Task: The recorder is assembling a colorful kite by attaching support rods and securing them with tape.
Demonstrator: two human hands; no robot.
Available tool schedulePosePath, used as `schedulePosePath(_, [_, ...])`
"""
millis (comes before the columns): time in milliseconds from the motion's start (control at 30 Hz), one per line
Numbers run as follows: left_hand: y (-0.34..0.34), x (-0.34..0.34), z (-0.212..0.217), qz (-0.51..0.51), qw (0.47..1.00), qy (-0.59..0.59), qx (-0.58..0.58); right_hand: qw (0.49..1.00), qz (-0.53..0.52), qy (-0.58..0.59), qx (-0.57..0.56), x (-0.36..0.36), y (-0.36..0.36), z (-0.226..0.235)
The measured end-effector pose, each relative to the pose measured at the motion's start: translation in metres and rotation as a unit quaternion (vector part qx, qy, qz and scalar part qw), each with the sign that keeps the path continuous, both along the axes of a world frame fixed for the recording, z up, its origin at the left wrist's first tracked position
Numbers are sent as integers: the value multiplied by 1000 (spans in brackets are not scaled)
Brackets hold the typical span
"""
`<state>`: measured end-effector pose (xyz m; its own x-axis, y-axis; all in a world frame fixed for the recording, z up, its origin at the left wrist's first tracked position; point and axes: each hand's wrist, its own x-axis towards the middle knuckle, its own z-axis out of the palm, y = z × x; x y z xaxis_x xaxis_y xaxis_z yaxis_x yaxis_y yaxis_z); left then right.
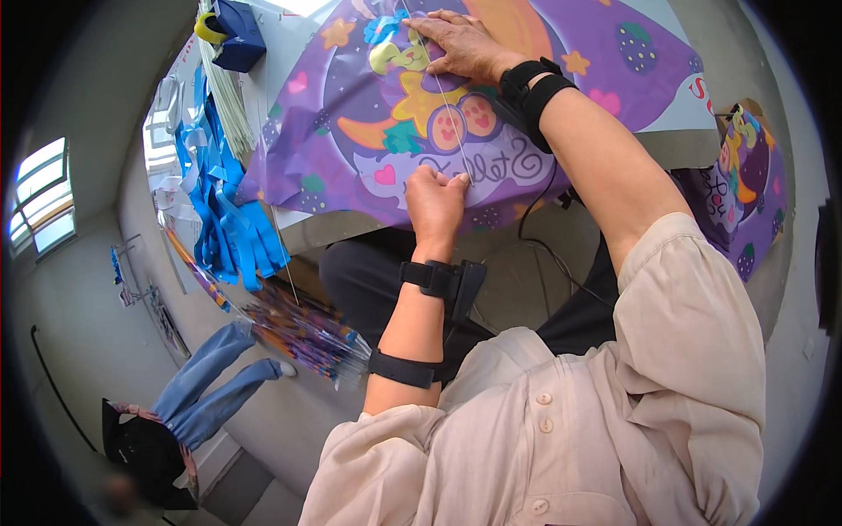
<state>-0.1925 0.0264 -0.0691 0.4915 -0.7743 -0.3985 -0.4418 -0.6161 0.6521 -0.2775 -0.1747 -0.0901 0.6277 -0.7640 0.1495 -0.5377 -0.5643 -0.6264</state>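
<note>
This has the look of a small handcraft workshop: across the top of the frame, a pale table (pixel 682 151) carries a big purple printed sheet (pixel 351 153), with a blue tape dispenser (pixel 241 39), a bundle of thin white rods (pixel 230 110) and a mass of blue ribbons (pixel 232 230) crowded at upper left. A similar purple print (pixel 756 197) shows at right. Plain wall (pixel 92 307) and a paned window (pixel 46 197) fill the far left.

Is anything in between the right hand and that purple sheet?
Nothing big: the right hand lies on the purple sheet. A thin pale rod passes right by it; whether any goes underneath, I can't tell.
</note>
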Motion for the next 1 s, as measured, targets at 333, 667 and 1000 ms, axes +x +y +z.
schedulePosePath(333, [-27,49,20,-96,990,-1,-100,998,-17,49,-27,4,-1,-9])
schedulePosePath(667, [-241,337,63,172,922,-113,-327,999,-28,39,20,11,4,17])
schedulePosePath(1000, [-282,349,86,204,955,72,-205,997,-27,51,48,14,3,24])
